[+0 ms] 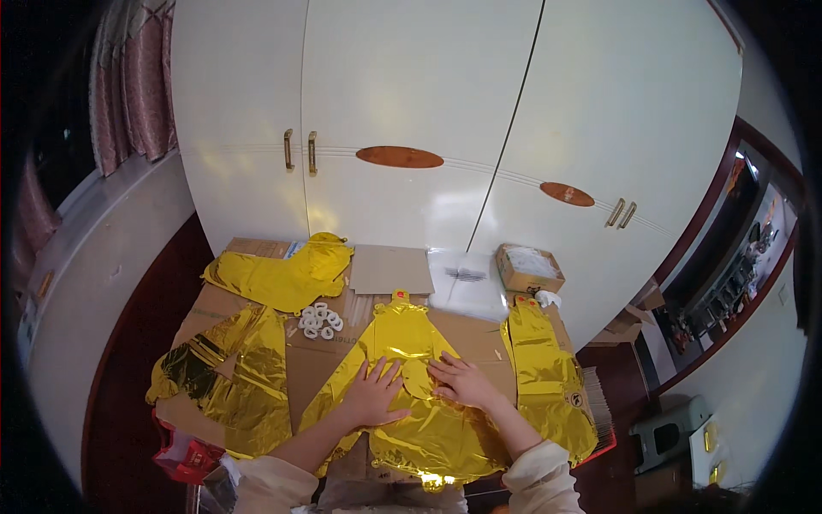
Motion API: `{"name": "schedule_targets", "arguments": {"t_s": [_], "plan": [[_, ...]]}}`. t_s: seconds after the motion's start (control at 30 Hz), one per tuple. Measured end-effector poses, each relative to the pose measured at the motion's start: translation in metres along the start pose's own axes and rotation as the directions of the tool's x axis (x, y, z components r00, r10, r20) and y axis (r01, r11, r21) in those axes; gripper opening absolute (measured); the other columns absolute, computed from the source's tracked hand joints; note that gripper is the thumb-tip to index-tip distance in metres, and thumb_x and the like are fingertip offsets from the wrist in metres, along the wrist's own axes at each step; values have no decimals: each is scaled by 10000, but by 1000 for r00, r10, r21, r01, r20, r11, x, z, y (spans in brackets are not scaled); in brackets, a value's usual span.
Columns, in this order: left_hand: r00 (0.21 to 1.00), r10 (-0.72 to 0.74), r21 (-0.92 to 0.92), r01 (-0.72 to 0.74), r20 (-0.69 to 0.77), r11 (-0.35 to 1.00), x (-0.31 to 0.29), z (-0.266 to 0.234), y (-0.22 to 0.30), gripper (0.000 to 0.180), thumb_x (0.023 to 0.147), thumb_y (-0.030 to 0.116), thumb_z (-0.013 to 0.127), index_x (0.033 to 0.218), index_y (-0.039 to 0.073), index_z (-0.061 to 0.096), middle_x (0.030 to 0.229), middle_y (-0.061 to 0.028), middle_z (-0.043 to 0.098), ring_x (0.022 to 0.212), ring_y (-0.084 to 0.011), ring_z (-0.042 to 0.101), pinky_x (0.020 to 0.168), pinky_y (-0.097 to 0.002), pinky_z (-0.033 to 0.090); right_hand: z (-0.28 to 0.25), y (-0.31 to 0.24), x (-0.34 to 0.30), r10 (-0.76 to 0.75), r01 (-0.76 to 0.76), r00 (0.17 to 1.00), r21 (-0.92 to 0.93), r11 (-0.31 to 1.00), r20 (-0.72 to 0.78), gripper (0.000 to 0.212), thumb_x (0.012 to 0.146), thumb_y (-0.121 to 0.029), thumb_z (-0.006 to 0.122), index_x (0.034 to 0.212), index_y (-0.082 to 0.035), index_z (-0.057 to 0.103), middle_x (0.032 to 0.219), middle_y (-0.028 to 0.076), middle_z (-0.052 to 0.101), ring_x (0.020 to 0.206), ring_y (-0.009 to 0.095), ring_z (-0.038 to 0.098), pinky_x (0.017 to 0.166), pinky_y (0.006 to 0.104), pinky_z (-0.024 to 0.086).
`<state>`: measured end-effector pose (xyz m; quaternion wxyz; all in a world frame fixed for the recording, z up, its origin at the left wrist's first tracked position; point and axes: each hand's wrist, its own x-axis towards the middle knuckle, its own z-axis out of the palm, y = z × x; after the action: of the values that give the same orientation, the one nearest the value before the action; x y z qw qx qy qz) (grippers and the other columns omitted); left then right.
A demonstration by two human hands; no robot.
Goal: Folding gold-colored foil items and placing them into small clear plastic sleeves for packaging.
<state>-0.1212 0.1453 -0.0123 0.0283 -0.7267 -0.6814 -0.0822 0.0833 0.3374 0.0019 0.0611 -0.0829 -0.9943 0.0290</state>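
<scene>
A shiny gold foil balloon (402, 338), uninflated and spread flat, lies in the middle of the cardboard-covered table. Its narrow end points away from me and carries a small red spot. My left hand (374, 394) rests on its left part, fingers stretched out. On the right part lies my right hand (462, 381), fingers apart and pressed flat on the foil. Between my hands a folded foil flap (417, 377) shows on top. The wide lower part of the foil reaches the table's near edge, below my forearms.
More gold foil pieces lie at the far left (287, 274), near left (248, 377) and right (544, 368). White rings (319, 320), a grey board (392, 270), clear plastic sheets (467, 283) and a small carton (531, 267) sit toward the back. White cabinets (411, 86) stand behind; a grey stool (672, 433) is right.
</scene>
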Motion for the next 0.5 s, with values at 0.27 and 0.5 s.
{"name": "schedule_targets", "arguments": {"t_s": [0.27, 0.5], "plan": [[997, -10, 2, 10, 73, 1000, 3, -3, 0, 837, 863, 700, 455, 1389, 49, 469, 1551, -169, 290, 1446, -382, 210, 1145, -597, 141, -9, 17, 25, 50, -40, 965, -44, 998, 257, 1043, 746, -770, 564, 1511, -113, 300, 1568, 63, 301, 1454, 356, 215, 1170, 460, 210], [966, 40, -130, -75, -256, 989, 14, -14, 14, 617, 875, 475, 589, 1295, 26, 533, 1442, -173, 428, 1381, -379, 330, 1102, -524, 294, -6, 18, 26, 45, -30, 965, -62, 998, 260, 1106, 711, -806, 558, 1518, -104, 278, 1571, 68, 293, 1455, 365, 204, 1172, 476, 196]]}}
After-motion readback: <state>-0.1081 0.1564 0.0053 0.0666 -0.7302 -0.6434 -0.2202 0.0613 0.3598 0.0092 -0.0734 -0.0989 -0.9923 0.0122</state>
